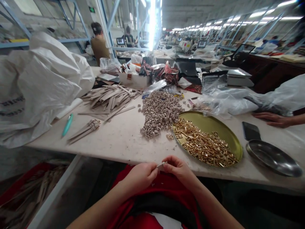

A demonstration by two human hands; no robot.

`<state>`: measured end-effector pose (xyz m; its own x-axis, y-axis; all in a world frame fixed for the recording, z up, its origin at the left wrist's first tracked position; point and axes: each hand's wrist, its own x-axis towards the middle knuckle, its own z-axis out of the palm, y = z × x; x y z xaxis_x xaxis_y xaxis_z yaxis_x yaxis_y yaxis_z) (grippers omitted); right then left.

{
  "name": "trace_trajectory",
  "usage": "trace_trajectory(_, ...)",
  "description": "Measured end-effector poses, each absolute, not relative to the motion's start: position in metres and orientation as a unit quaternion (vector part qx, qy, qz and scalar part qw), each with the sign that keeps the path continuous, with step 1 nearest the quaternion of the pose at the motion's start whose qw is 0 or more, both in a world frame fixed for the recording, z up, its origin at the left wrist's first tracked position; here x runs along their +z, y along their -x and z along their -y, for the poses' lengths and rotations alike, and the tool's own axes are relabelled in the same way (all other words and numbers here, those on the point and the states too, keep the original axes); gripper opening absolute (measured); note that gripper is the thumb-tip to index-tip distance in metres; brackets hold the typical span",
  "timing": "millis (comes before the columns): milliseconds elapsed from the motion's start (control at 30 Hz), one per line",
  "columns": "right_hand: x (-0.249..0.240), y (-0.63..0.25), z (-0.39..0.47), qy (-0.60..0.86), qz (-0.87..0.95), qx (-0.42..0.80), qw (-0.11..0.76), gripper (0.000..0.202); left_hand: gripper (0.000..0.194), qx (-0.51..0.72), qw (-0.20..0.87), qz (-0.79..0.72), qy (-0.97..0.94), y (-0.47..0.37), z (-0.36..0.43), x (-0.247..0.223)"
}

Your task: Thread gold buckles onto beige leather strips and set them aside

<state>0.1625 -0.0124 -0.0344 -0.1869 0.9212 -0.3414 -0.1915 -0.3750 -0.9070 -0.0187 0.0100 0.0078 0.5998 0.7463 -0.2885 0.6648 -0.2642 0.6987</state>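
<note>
Over my lap, just off the table's front edge, my left hand (150,171) and my right hand (175,165) are closed close together. Both pinch a small pale strip piece (162,164) that shows between the fingertips; its exact shape is too small to make out. In front of them on the table (116,140) lies a pile of small beige loops (158,113). To its right, a round gold tray (226,127) holds many gold metal buckles (207,146). A few gold buckles (169,136) rest beside the tray rim.
Long beige strips (109,98), a small strip bundle (84,130) and a turquoise cutter (67,125) lie left, near a white sack (47,76). On the right are a phone (251,131), a metal dish (274,158) and another person's hand (271,119). Boxes and scraps stand behind.
</note>
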Motion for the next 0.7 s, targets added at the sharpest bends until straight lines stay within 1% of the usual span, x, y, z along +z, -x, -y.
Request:
trace_trajectory(133,-0.041,-0.152,0.007,0.485,0.412,0.671,0.379,0.028,0.033,0.098,0.469,-0.462,-0.747,0.013,-0.014,-0.004)
trace_trajectory(267,-0.038,-0.153,-0.009,0.492,0.499,0.62,0.352,0.028,0.038,0.185,0.519,-0.49,-0.675,0.006,-0.023,-0.017)
trace_trajectory(333,-0.033,-0.163,-0.025,0.517,0.562,0.543,0.35,0.029,0.035,0.232,0.529,-0.482,-0.659,0.005,-0.029,-0.02)
trace_trajectory(400,-0.027,-0.176,-0.047,0.581,0.629,0.4,0.326,0.029,0.03,0.26,0.54,-0.474,-0.646,0.006,-0.035,-0.021)
trace_trajectory(433,-0.025,-0.182,-0.058,0.625,0.66,0.302,0.286,0.027,0.028,0.266,0.549,-0.472,-0.636,0.007,-0.037,-0.022)
trace_trajectory(467,-0.024,-0.186,-0.068,0.658,0.69,0.207,0.22,0.025,0.027,0.268,0.56,-0.473,-0.625,0.008,-0.038,-0.022)
trace_trajectory(500,-0.024,-0.19,-0.078,0.682,0.703,0.131,0.154,0.023,0.025,0.27,0.572,-0.475,-0.611,0.009,-0.038,-0.023)
trace_trajectory(533,-0.025,-0.191,-0.087,0.695,0.707,0.089,0.101,0.022,0.024,0.273,0.581,-0.479,-0.599,0.009,-0.037,-0.024)
trace_trajectory(600,-0.028,-0.19,-0.099,0.703,0.705,0.071,0.059,0.021,0.021,0.278,0.59,-0.485,-0.583,0.01,-0.033,-0.026)
trace_trajectory(700,-0.029,-0.186,-0.104,0.7,0.703,0.099,0.07,0.018,0.022,0.289,0.602,-0.484,-0.566,0.012,-0.026,-0.026)
